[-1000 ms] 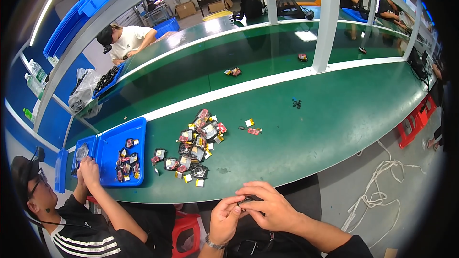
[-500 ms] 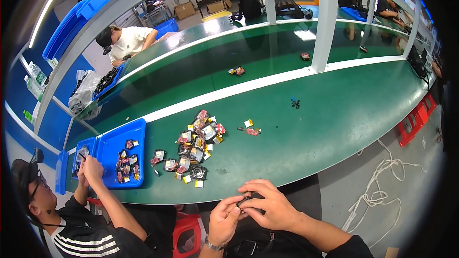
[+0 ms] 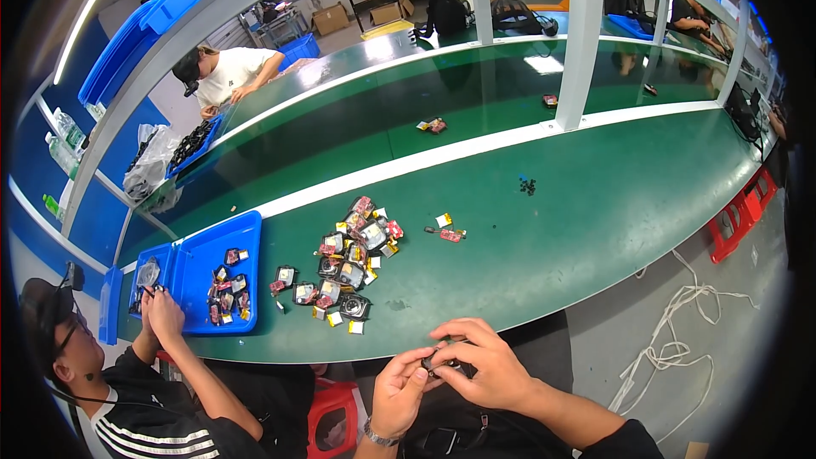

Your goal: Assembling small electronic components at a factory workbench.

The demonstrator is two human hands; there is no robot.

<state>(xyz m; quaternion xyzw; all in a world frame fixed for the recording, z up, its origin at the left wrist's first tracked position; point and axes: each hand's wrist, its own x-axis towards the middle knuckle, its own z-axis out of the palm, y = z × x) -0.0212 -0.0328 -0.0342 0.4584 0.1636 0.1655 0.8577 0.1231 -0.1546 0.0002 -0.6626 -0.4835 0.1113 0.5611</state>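
Note:
Over my lap, at the near edge of the green table, my left hand and my right hand are closed together on a small black part. My fingers cover most of it, so its exact kind cannot be made out. The left thumb and fingertips grip it from the left, and the right thumb and index finger pinch it from the right. Beyond my hands, to the left, lies a pile of small opened black devices with red circuit boards and silver-and-yellow battery cells.
A blue tray with similar parts stands left, beside a co-worker handling something small. A loose red board and tiny black pieces lie on the table. Behind a white rail, a dark green belt carries board assemblies.
My right fingers have shifted slightly around the black part, still gripped in both hands. Items on the belt have moved right. The nearby co-worker's hands have lowered a little.

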